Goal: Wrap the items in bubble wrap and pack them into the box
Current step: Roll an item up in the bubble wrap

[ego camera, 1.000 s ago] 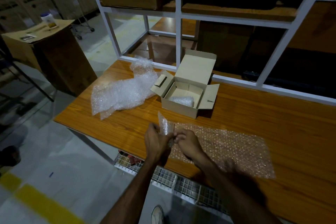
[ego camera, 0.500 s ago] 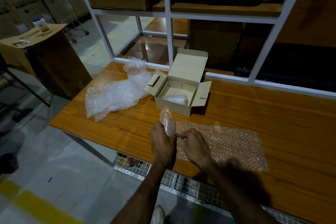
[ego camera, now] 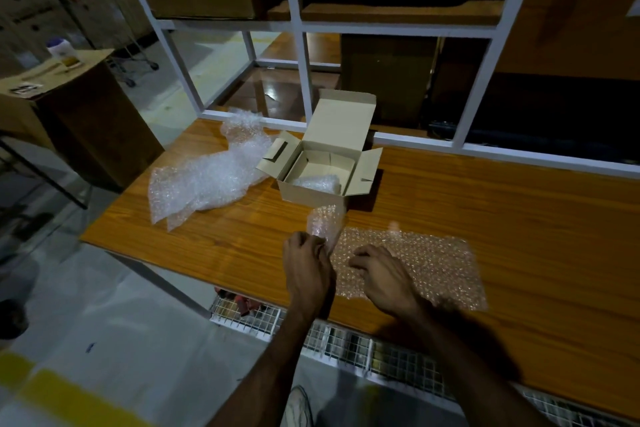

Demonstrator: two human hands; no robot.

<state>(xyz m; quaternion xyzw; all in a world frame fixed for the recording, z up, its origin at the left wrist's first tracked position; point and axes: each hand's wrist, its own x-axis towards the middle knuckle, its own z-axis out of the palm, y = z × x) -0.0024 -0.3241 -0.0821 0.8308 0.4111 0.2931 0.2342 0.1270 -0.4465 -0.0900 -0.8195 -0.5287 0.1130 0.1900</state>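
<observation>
A sheet of bubble wrap (ego camera: 426, 260) lies flat on the wooden table (ego camera: 502, 218) near its front edge. Its left end is lifted and curled upward. My left hand (ego camera: 306, 267) grips that raised end. My right hand (ego camera: 382, 276) has its fingers curled on the sheet just beside it; whatever is inside the fold is hidden. Behind them stands a small open cardboard box (ego camera: 322, 170) with its flaps spread. A bubble-wrapped bundle (ego camera: 318, 182) lies inside it.
A loose heap of bubble wrap (ego camera: 211, 173) lies left of the box. A white metal shelf frame (ego camera: 304, 80) rises along the table's back edge. A wire rack (ego camera: 346, 343) runs under the front edge. A brown cabinet (ego camera: 79, 114) stands far left.
The lifted left end of the sheet has been rolled further over, and my right hand has moved slightly right onto the flat sheet. The camera has shifted a little.
</observation>
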